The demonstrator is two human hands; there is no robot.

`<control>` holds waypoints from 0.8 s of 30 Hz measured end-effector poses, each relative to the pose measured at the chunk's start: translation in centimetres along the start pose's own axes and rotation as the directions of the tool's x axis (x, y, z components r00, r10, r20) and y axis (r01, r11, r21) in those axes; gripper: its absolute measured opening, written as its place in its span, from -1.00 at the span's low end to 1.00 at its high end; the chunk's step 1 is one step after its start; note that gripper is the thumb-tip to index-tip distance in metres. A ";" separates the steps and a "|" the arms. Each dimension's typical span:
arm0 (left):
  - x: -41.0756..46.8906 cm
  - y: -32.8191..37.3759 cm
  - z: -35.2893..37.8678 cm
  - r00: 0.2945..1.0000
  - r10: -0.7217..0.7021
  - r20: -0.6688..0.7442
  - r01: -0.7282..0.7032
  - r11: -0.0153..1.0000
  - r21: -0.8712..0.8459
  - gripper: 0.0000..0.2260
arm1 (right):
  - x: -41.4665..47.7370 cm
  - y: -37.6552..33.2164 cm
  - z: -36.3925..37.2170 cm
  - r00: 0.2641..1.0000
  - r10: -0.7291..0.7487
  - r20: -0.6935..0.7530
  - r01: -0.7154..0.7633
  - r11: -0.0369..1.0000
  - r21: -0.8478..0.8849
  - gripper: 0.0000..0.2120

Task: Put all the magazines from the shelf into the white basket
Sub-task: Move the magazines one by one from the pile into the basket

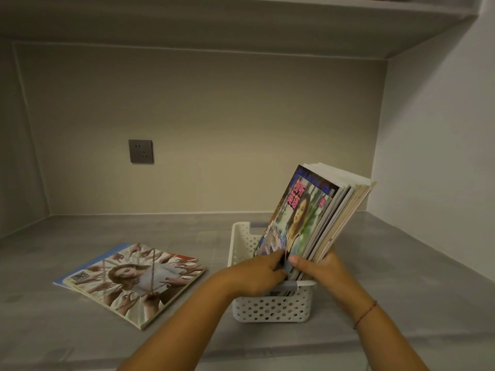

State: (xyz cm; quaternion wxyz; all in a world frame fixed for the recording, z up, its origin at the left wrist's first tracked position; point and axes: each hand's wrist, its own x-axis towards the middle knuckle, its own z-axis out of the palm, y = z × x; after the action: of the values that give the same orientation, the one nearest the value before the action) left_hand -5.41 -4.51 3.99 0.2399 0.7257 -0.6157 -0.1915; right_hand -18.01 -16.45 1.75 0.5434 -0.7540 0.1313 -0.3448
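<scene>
Steadying a leaning stack of magazines (pixel 313 223) stood on end inside the white basket (pixel 270 306). Left hand (pixel 257 274) reaching into the basket, fingers curled against the front cover at the stack's foot; whether truly pinching it, cannot tell. Right hand (pixel 318 266) wrapped around the stack's near edge, thumb on the front, fingers behind. Left of the basket, well apart, two more magazines (pixel 131 282) lying flat on the grey shelf (pixel 388 277), not yet moved. Risks, judged from the lean: top-heavy stack toppling rightward out of the basket on release, tipping the light basket, or glossy covers sliding and fanning apart.
</scene>
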 end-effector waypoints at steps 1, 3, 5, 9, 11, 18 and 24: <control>0.0 0.0 0.1 1.000 -0.015 -0.006 0.015 0.999 0.031 -0.55 | 0.0 0.1 0.0 1.000 0.009 -0.005 -0.009 1.000 -0.001 -0.39; -0.3 -0.2 0.3 0.999 -0.010 -0.046 0.011 1.000 0.011 -0.58 | -0.1 0.2 0.0 1.000 0.018 -0.015 -0.018 1.000 0.012 -0.36; -0.8 -0.8 0.3 0.988 0.030 -0.153 -0.040 0.997 -0.063 -0.62 | -0.1 0.2 0.0 1.000 0.019 -0.013 -0.019 1.000 0.022 -0.31; -2.9 -4.8 -1.6 0.734 -0.050 -0.677 -0.079 0.984 -0.159 -0.69 | -0.1 0.2 -0.1 0.998 0.058 -0.014 -0.058 0.998 0.001 -0.32; -4.4 -8.7 -2.9 0.492 -0.247 -0.835 0.125 0.969 -0.213 -0.68 | 0.0 0.3 -0.1 0.997 0.078 -0.027 -0.078 0.997 0.010 -0.31; -10.9 -18.8 -3.7 0.226 -0.792 -0.566 0.865 0.430 -0.257 0.01 | 0.0 0.3 0.1 0.995 0.090 -0.036 -0.089 0.996 0.033 -0.31; -13.2 -19.6 -4.4 0.142 -0.836 -0.530 0.883 0.349 -0.313 0.11 | -0.1 0.3 0.1 0.995 0.092 -0.027 -0.092 0.996 0.021 -0.30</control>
State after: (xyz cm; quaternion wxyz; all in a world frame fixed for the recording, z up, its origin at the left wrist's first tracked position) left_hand 10.59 11.52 -4.14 0.2444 0.9692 0.0190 -0.0238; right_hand -17.97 -16.37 1.44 0.5640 -0.7370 0.1702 -0.3313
